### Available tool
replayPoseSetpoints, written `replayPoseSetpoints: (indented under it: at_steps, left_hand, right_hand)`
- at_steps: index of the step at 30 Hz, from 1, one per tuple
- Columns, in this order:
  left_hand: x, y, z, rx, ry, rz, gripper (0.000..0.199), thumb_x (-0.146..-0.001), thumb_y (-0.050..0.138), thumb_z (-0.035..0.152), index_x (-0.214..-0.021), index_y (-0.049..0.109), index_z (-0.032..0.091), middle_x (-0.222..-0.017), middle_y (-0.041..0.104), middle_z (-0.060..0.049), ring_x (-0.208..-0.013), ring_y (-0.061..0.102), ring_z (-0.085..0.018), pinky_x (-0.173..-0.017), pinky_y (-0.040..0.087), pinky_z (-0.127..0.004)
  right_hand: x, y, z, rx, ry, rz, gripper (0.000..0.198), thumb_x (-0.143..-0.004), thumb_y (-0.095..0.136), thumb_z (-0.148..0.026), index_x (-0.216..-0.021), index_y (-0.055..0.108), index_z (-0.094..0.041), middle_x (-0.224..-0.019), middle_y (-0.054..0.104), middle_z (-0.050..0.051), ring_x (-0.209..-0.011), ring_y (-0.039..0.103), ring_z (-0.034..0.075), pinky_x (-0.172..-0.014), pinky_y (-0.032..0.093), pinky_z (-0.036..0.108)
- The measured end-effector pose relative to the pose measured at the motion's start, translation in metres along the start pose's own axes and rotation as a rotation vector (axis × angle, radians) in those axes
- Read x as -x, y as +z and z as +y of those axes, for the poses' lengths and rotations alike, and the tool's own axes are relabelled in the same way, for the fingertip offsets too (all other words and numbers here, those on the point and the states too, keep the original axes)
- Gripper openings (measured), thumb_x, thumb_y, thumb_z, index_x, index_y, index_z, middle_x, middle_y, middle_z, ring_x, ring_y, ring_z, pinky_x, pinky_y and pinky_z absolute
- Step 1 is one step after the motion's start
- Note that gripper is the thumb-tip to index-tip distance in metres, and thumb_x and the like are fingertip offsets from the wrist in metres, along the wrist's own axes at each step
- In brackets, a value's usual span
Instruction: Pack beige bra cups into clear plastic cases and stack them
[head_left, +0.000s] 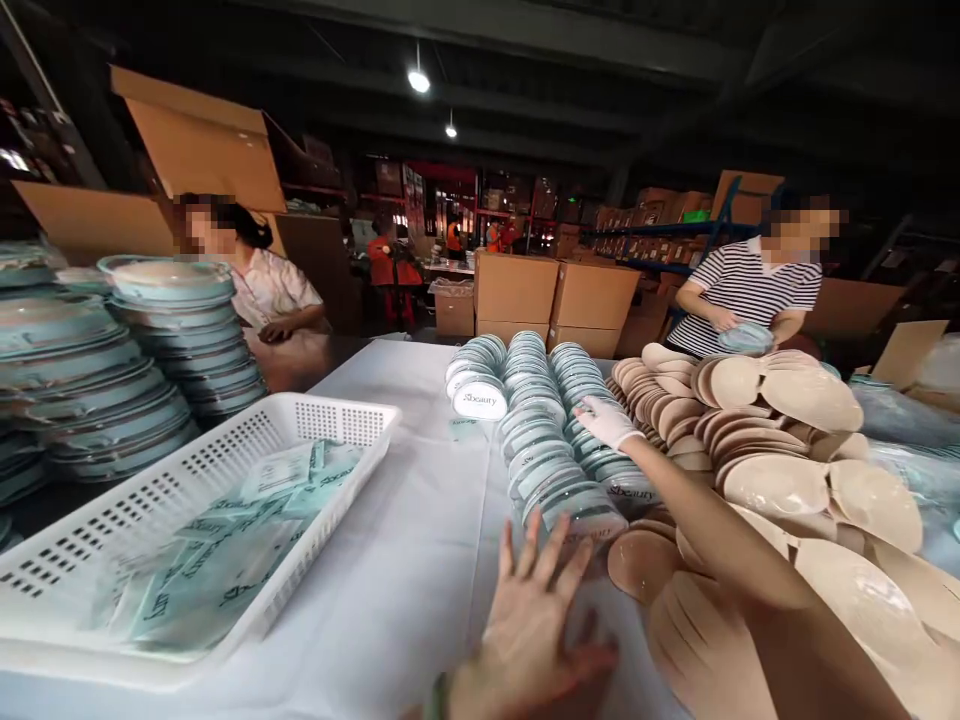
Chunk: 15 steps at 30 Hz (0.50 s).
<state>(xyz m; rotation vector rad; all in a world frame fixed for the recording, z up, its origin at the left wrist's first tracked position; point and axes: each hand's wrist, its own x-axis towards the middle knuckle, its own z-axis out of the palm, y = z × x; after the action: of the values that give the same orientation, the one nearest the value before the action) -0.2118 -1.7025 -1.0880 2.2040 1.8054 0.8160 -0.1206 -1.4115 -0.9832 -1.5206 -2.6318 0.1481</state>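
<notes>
My left hand (536, 610) is bare, fingers spread and palm down, just in front of the nearest round pack (577, 515), with nothing in it. Whether it touches that pack I cannot tell. Farther forward, my right hand (606, 422) wears a white glove and rests over the right row of round packs (581, 375), its fingers stretched out. The packs are pale blue with clear fronts and "beauty" lettering, standing on edge in three rows. Under and beside my right forearm lie piles of beige bra cups (776, 487), joined in pairs.
A white slotted basket (367, 425) holding flat teal printed packets (247, 550) stands on the white-covered table (427, 480). Tall stacks of pale blue round cases (180, 330) rise at left. Two people (277, 290) work across the table, before cardboard boxes (517, 290).
</notes>
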Motion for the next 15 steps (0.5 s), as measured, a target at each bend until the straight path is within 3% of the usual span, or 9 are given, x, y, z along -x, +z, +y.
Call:
replayPoseSetpoints:
  at_steps: [3,6,10,15]
  left_hand:
    - [-0.088,0.015,0.005,0.019,-0.093,-0.072,0.105,-0.075,0.071,0.078,-0.162,0.034,0.031,-0.174,0.008,-0.011,-0.158,-0.001,-0.049,-0.117,0.0,-0.084]
    - [-0.126,0.026,-0.017,0.039,-0.193,-0.19,0.107,-0.071,0.075,0.076,-0.162,0.034,0.035,-0.175,0.009,-0.011,-0.157,-0.003,-0.052,-0.115,0.001,-0.086]
    - [-0.119,0.032,-0.05,0.042,-0.196,-0.242,0.089,-0.08,0.076,0.048,-0.159,0.036,0.04,-0.173,0.024,-0.005,-0.16,0.004,-0.045,-0.119,0.014,-0.081]
    - [-0.085,0.007,-0.062,0.013,-0.195,-0.341,0.101,-0.071,0.078,0.018,-0.159,0.035,0.04,-0.173,0.024,-0.001,-0.161,0.003,-0.04,-0.123,0.015,-0.076]
  right_hand:
    - [-0.056,0.014,-0.007,-0.033,-0.024,-0.011,0.042,-0.1,0.064,-0.042,-0.133,0.06,-0.017,-0.136,0.059,0.012,-0.12,0.061,0.027,-0.103,0.053,0.051]
    - [-0.112,0.029,-0.02,-0.064,-0.073,-0.041,0.041,-0.099,0.064,-0.041,-0.131,0.062,-0.016,-0.136,0.06,0.012,-0.121,0.06,0.027,-0.105,0.052,0.05]
    - [-0.159,0.055,-0.034,-0.085,-0.154,-0.117,0.035,-0.098,0.066,-0.041,-0.123,0.065,-0.015,-0.131,0.063,0.011,-0.119,0.061,0.026,-0.104,0.051,0.048]
    - [-0.161,0.084,-0.045,-0.123,-0.247,-0.186,0.037,-0.098,0.066,-0.045,-0.121,0.066,-0.015,-0.128,0.063,0.01,-0.117,0.061,0.026,-0.104,0.05,0.047]
